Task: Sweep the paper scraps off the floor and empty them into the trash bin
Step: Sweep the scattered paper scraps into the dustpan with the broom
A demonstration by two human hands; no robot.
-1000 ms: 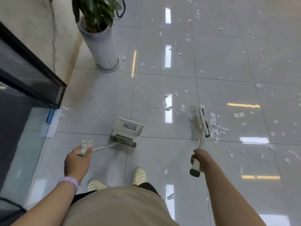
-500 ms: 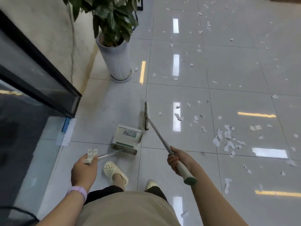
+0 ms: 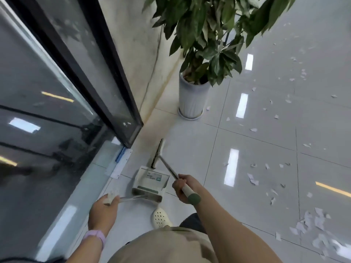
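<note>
the scene is bright and even, lit from above: long white and yellow reflections of ceiling lamps shine as glare on the glossy floor tiles (image 3: 266, 158) and on the dark glass panel (image 3: 38, 111). shadows are soft and weak. the wide lens bends straight lines, so the black frame (image 3: 91, 73) leans strongly near the left edge. the paper scraps (image 3: 319, 230) at the lower right look smeared, probably from motion blur. the plant leaves (image 3: 209, 31) are slightly soft.

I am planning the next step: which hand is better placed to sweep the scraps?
Right. The right hand grips the broom; the left hand holds the dustpan handle.
</note>
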